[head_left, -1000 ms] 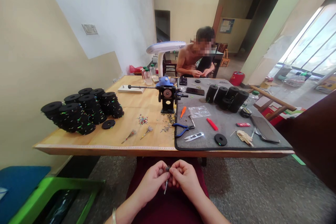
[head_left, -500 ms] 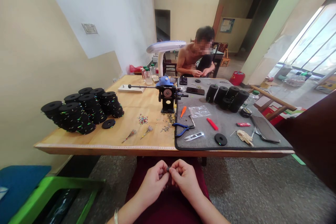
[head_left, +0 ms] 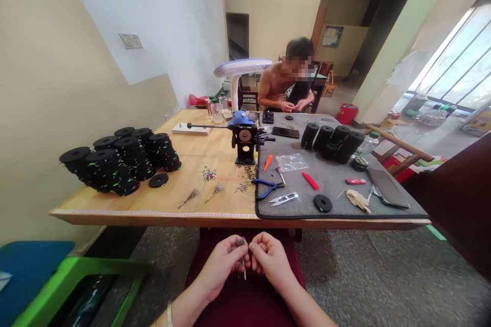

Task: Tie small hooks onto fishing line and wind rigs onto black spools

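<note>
In front of the table edge, above dark red cloth (head_left: 245, 311), my two hands are close together. My left hand (head_left: 226, 260) is closed on a small thin stick (head_left: 244, 272); its pale lower end points down, and a grey bit shows above the thumb. Beside it, my right hand (head_left: 269, 256) is pinched, fingertips near the left thumb; whatever it grips is too small to make out. Nearest on the table lie two small feathery bundles (head_left: 215, 192), (head_left: 189, 197), silver thread snips (head_left: 284, 199) and blue-handled pliers (head_left: 267, 189).
Stacked black foam spools (head_left: 115, 163) stand left, more black spools (head_left: 333, 142) right on the grey mat (head_left: 295, 204). A black winding device (head_left: 244, 143) and a lamp (head_left: 242, 67) are mid-table. A person (head_left: 286, 84) sits opposite, hands together. A green stool (head_left: 69, 276) is at lower left.
My left hand has turned slightly, so the stick's pale end and the grey bit show more clearly. My right fingertips have moved slightly away from the grey bit.
</note>
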Motion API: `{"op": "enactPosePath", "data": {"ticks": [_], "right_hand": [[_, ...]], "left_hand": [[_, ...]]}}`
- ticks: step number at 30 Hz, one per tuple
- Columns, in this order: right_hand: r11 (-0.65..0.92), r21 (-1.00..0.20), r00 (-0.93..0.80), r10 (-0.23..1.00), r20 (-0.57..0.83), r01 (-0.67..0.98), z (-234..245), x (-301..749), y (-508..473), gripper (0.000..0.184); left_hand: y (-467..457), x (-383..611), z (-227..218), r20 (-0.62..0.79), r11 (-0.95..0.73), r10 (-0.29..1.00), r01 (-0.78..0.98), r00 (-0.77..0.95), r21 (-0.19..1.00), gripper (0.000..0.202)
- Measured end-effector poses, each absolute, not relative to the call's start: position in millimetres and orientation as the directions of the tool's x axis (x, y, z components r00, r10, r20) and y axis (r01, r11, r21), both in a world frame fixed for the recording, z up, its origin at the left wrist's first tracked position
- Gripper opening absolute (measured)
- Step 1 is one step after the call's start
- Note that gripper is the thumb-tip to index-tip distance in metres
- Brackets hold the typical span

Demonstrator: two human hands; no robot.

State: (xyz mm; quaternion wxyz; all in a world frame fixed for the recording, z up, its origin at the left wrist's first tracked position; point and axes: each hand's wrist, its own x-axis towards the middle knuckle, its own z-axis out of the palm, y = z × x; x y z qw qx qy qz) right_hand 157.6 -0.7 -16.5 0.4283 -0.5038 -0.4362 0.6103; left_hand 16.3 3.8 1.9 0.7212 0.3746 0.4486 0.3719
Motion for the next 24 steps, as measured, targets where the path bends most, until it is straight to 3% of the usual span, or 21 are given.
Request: {"op": "enactPosePath", "data": {"ticks": [10,17,24], "right_hand": [[-0.322,-0.943,-0.214,0.93,-0.298,-0.082,-10.1,156.7,-7.6,0.039],[-0.377,-0.918,-0.258,0.906,-0.336,-0.126,-8.6,156.0,-9.4,0.036],[-0.404,-0.895,-0.274,0.897,-0.347,-0.19,-5.9,155.2,-9.7,0.034]], "left_hand": [[6.7,15.7,0.4,-0.332,0.366,0.921,-0.163,0.205,0.916,0.027],[7.1,12.0,-0.8,-0.11,0.104,0.98,0.048,0.165,0.993,0.02],[5.4,9.4,3.5,0.084,-0.127,0.986,0.31,0.147,0.942,0.013]]}}
